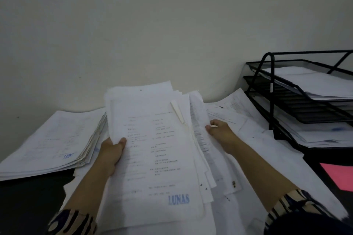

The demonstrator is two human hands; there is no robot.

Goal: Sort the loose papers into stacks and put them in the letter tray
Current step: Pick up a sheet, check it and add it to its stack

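**Two hands on one uneven sheaf, tray waiting at right**

Two bare hands lifting a thick, ragged sheaf of white printed sheets [152, 139] off the desk, top page stamped "LUNAS" in blue at its lower corner. Left hand [110, 150] curled round the sheaf's left edge, thumb pressed on the top page, fingers hidden beneath. Right hand [219, 129] pinching the fanned right-hand edges, thumb on top. Held tilted up towards the face, most likely for reading the top page and deciding its pile. Edges not squared; likely to slip apart unless tapped even first.

Black wire-mesh tiered letter tray [267, 86] standing at the far right against the wall, well apart from the sheaf, upper and lower tiers already holding white sheets, the middle one seemingly bare. Sorted stack of stamped white pages [47, 143] lying to the left, apparently one finished pile. More loose white sheets [238, 112] spread under and beyond the right hand.

Dark desk surface [28, 200] mostly buried in paper. Pink sheet [340, 175] at the right edge. Plain pale wall [152, 25] behind; dim light.
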